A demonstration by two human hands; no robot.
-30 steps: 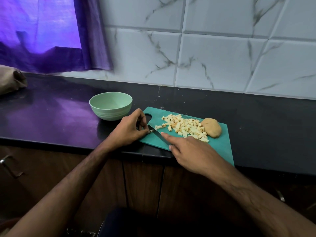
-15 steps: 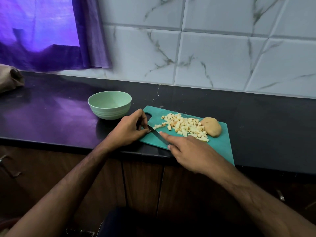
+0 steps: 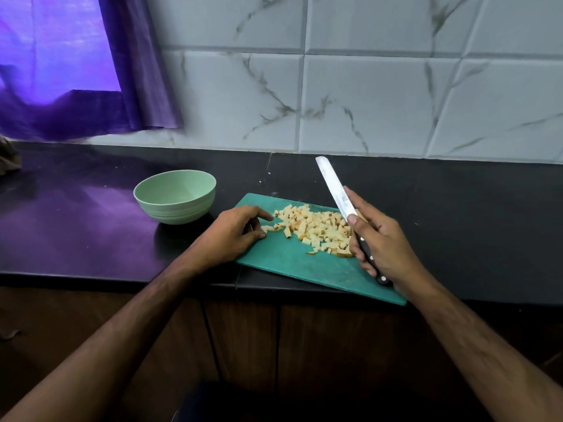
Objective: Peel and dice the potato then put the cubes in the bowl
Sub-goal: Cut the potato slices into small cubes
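Observation:
A pile of pale potato cubes (image 3: 313, 228) lies on a green cutting board (image 3: 292, 266) at the counter's front edge. My right hand (image 3: 380, 248) grips the black handle of a knife (image 3: 333, 184), blade raised and pointing away toward the wall, above the right side of the pile. My left hand (image 3: 234, 234) rests on the board's left end, fingers loosely curled, index fingertip beside the nearest cubes. A light green bowl (image 3: 175, 196) stands empty on the counter, left of the board. The potato piece seen earlier is hidden behind my right hand.
The black counter (image 3: 457, 226) runs along a white marble-tiled wall (image 3: 365, 102). A purple curtain (image 3: 91, 71) hangs at the back left. A brown object (image 3: 7, 156) sits at the far left edge. Brown cabinet doors are below the counter.
My right hand has picked the knife up off the board and lifted it, blade now pointing toward the wall. My left hand let go of the knife's end and now lies beside the cubes.

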